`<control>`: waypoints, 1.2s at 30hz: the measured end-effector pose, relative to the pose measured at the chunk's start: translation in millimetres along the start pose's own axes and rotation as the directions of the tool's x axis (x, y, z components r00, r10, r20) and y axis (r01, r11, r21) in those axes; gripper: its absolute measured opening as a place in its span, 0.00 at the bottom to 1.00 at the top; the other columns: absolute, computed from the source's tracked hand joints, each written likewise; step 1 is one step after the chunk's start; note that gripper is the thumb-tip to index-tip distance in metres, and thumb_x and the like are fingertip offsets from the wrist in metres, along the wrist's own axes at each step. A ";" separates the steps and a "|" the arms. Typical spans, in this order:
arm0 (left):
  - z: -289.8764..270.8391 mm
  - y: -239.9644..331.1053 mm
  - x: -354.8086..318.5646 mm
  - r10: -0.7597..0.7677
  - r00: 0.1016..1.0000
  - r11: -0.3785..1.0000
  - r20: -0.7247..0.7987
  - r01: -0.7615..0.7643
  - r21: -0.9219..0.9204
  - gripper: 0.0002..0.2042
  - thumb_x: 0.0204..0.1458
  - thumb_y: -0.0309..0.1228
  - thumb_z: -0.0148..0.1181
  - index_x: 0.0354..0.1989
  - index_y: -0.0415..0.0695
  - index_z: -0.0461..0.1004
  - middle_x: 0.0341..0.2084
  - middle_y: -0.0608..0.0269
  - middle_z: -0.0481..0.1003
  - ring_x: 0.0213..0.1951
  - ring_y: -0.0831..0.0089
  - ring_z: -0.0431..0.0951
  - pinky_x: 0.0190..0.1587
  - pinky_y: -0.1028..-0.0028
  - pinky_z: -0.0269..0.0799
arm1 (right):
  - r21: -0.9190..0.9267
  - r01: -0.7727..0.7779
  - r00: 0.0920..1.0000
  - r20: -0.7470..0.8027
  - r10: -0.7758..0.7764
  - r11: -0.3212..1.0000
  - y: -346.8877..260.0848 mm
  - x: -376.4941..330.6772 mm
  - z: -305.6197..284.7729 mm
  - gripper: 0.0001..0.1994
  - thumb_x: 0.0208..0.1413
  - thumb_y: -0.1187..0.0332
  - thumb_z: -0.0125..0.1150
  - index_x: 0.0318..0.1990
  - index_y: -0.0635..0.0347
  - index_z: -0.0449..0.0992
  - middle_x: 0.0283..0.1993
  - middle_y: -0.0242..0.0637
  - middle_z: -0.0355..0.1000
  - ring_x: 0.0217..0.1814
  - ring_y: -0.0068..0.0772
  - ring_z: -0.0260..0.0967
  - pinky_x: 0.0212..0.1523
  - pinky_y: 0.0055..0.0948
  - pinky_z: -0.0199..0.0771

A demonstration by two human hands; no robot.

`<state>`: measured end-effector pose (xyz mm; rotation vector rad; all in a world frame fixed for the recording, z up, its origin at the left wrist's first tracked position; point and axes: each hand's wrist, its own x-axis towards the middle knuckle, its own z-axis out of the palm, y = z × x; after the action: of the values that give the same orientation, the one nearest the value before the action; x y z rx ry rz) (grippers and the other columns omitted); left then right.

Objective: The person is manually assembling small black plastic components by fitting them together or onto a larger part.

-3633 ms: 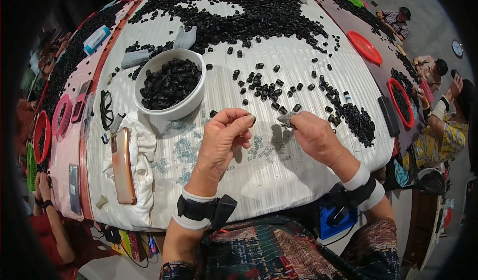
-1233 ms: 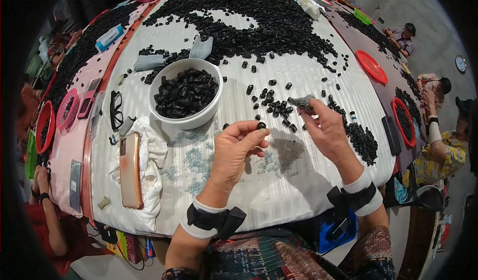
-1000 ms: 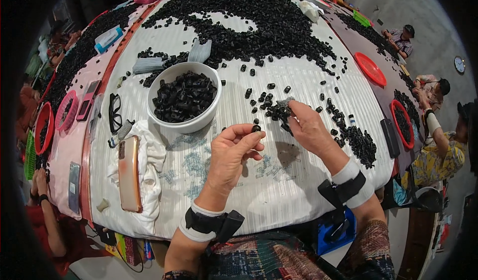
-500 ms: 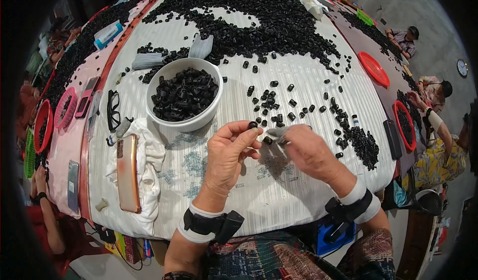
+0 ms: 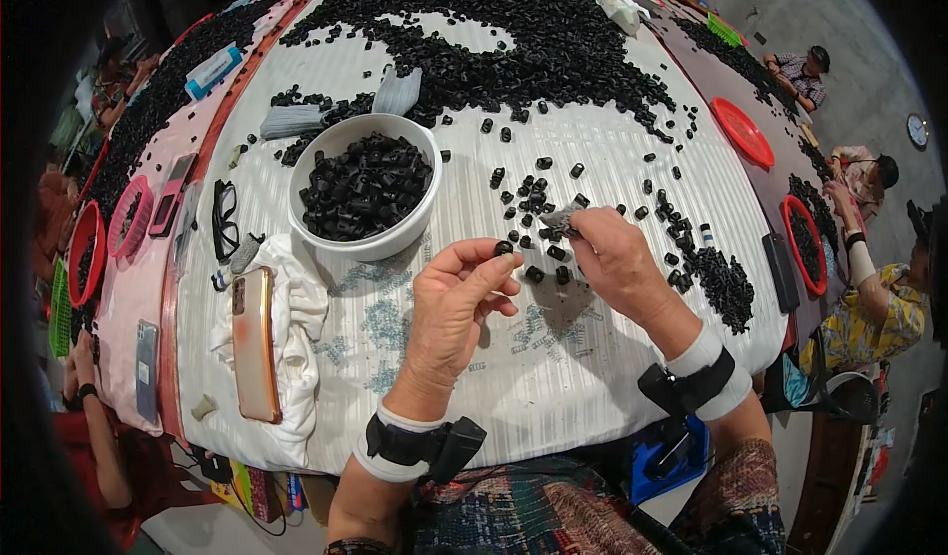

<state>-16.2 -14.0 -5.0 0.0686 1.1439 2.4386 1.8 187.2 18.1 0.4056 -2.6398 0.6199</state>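
My left hand (image 5: pixel 456 293) pinches a small black cylindrical plastic part (image 5: pixel 504 248) between thumb and fingertips, above the middle of the table. To its right, my right hand (image 5: pixel 622 264) is closed on a grey cloth (image 5: pixel 561 219), its fingers over the loose parts. Several more black parts (image 5: pixel 534 275) lie on the table just below and between the hands. A white bowl (image 5: pixel 367 251) heaped with black parts stands to the left of my left hand. A pile of smaller, thinner black pieces (image 5: pixel 721 291) lies right of my right hand.
A huge spread of black parts (image 5: pixel 553 51) covers the table's far side. On the left lie glasses (image 5: pixel 226 219), a phone (image 5: pixel 253 346) and a white cloth (image 5: pixel 296 298). Red trays (image 5: pixel 741 132) line the right side, where people sit at another table.
My right hand has moved away from my left, forward over the loose parts with the grey cloth. My left hand stays nearly still, the black part in its fingertips.
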 end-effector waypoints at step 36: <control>6.8 -5.5 -5.2 -0.073 0.994 0.996 0.076 0.068 0.058 0.11 0.48 0.26 0.62 0.39 0.35 0.72 0.28 0.60 0.76 0.27 0.78 0.77 0.25 0.82 0.74 | 0.221 -0.082 0.997 0.020 0.080 0.972 -9.5 13.0 7.1 0.12 0.48 0.77 0.56 0.42 0.63 0.69 0.29 0.36 0.70 0.31 0.27 0.71 0.30 0.27 0.72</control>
<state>-8.0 -8.2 -3.9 0.1367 1.1593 2.3222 -8.5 173.2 21.3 0.3668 -2.6163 0.9458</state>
